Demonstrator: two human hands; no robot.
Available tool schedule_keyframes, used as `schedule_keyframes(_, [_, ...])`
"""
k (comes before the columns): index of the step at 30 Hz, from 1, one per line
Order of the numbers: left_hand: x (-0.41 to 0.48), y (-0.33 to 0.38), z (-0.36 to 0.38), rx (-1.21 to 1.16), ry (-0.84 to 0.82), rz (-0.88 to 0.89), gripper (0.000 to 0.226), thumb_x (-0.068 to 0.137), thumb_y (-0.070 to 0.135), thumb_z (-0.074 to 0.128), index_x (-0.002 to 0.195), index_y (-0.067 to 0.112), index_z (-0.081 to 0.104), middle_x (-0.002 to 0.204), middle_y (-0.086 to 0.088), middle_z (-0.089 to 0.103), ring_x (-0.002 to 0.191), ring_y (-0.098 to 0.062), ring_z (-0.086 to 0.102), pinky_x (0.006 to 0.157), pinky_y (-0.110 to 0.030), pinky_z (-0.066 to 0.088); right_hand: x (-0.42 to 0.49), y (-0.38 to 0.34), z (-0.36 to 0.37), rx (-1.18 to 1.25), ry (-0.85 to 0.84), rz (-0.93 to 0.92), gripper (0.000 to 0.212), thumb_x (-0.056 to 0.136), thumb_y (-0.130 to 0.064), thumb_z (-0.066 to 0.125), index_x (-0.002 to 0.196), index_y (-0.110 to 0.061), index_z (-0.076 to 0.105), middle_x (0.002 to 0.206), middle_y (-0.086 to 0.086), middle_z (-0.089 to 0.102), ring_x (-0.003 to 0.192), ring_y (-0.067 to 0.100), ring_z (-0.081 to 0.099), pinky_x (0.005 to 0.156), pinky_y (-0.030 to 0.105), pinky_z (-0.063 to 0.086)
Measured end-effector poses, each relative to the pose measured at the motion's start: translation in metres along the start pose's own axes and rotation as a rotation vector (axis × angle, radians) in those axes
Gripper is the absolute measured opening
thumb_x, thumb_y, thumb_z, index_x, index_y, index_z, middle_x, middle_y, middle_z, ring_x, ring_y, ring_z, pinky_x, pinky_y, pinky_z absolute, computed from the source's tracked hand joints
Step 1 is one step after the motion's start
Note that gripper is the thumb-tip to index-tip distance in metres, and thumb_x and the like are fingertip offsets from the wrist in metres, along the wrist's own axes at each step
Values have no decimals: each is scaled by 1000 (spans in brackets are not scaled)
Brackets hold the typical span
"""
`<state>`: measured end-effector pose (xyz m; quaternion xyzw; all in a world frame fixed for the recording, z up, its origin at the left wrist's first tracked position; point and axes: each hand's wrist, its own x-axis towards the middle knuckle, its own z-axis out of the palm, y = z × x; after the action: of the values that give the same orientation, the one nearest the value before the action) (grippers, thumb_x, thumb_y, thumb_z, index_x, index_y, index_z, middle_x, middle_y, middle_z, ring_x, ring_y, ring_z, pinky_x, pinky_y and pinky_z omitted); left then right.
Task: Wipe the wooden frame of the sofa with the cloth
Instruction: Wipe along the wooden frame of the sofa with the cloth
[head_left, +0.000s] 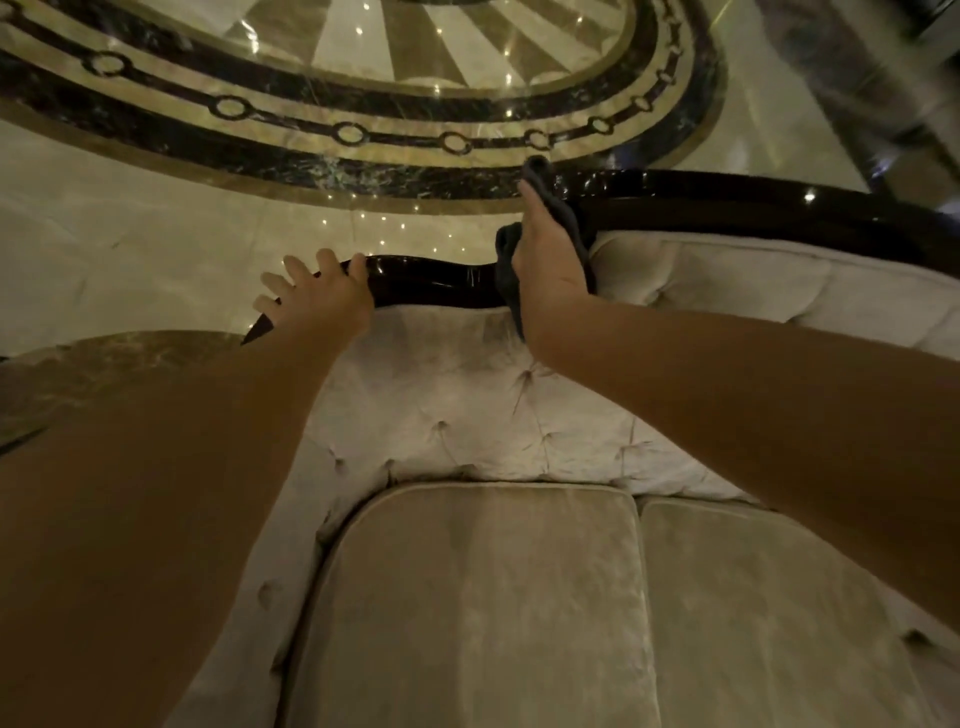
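The sofa's dark glossy wooden frame (727, 195) runs along the top of its tufted beige backrest (467, 395). My right hand (548, 254) presses a dark grey cloth (563, 210) against the frame where it curves upward, fingers wrapped around the cloth. The cloth's lower end hangs down by my wrist. My left hand (317, 296) rests on the lower left stretch of the frame, fingers spread over the top edge and holding nothing else.
Two beige seat cushions (467, 597) lie below my arms. Behind the sofa lies a polished marble floor (156, 234) with a round dark-banded inlay (363, 130) that reflects small lights. A brown marble patch shows at the left.
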<state>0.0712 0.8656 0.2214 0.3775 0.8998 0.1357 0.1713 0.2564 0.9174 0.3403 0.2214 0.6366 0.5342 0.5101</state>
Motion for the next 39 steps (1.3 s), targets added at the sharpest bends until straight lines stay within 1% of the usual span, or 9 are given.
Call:
schedule_keyframes(3, [-5, 7, 0, 17, 4, 42, 73, 97, 60, 13, 148, 12, 32, 160, -22, 21, 145, -47, 14, 112, -66, 13, -18, 21, 4, 78, 108, 107, 72, 103, -54, 30, 158, -8, 23, 166, 18, 20, 153, 42, 7, 123, 56, -1])
schedule_keyframes(7, [-21, 27, 7, 121, -44, 140, 79, 94, 67, 11, 155, 16, 12, 165, -18, 4, 149, -42, -2, 111, -70, -1, -28, 33, 33, 509, 425, 158, 62, 106, -45, 21, 154, -8, 31, 163, 17, 26, 153, 41, 11, 124, 56, 3])
schedule_keyframes(11, [-31, 67, 0, 89, -75, 226, 72, 97, 63, 12, 156, 21, 15, 165, -16, -3, 149, -40, -7, 115, -64, -1, -26, 28, 54, 837, 572, 212, 50, 106, -40, 26, 150, -18, 36, 162, 16, 29, 150, 43, 19, 123, 57, 10])
schedule_keyframes(15, [-40, 115, -16, -87, -76, 242, 55, 102, 47, 23, 150, 22, 30, 165, -12, 10, 149, -37, 6, 116, -59, 10, -20, 26, 69, 1132, 685, 262, 47, 106, -40, 31, 149, -21, 38, 154, 13, 40, 143, 39, 33, 120, 53, 20])
schedule_keyframes(19, [-45, 126, -34, -270, -13, 312, 49, 102, 44, 23, 133, 18, 51, 140, -13, 51, 129, -37, 43, 106, -56, 32, -19, 27, 83, 1384, 840, 358, 43, 106, -34, 34, 137, -12, 55, 130, 15, 63, 120, 36, 55, 107, 46, 35])
schedule_keyframes(24, [-64, 155, -66, -552, 79, 552, 45, 104, 40, 26, 112, 13, 61, 98, -1, 56, 97, -25, 56, 84, -37, 38, -43, 33, 161, 1555, 686, 512, 47, 105, -34, 27, 135, -11, 55, 126, 18, 64, 117, 37, 56, 103, 46, 36])
schedule_keyframes(29, [-101, 221, -74, -218, 69, 763, 44, 103, 43, 24, 106, 19, 61, 100, -5, 59, 99, -28, 57, 85, -41, 37, -63, 48, 238, 1700, 356, 390, 41, 106, -27, 27, 134, -10, 51, 146, 19, 48, 131, 41, 40, 108, 54, 28])
schedule_keyframes(33, [-114, 259, -62, 65, 5, 610, 46, 102, 45, 24, 122, 18, 57, 125, -15, 61, 118, -39, 52, 105, -60, 30, -49, 79, 221, 1771, 295, 396, 26, 106, -27, 25, 108, -14, 48, 125, 24, 60, 109, 41, 56, 90, 50, 42])
schedule_keyframes(39, [-114, 297, -50, -28, 6, 173, 76, 98, 57, 6, 138, 11, 51, 146, -21, 46, 141, -40, 29, 116, -59, 2, -54, 35, 206, 1602, 576, 688, 47, 101, -45, 27, 113, -25, 67, 113, 11, 73, 111, 40, 62, 111, 61, 27])
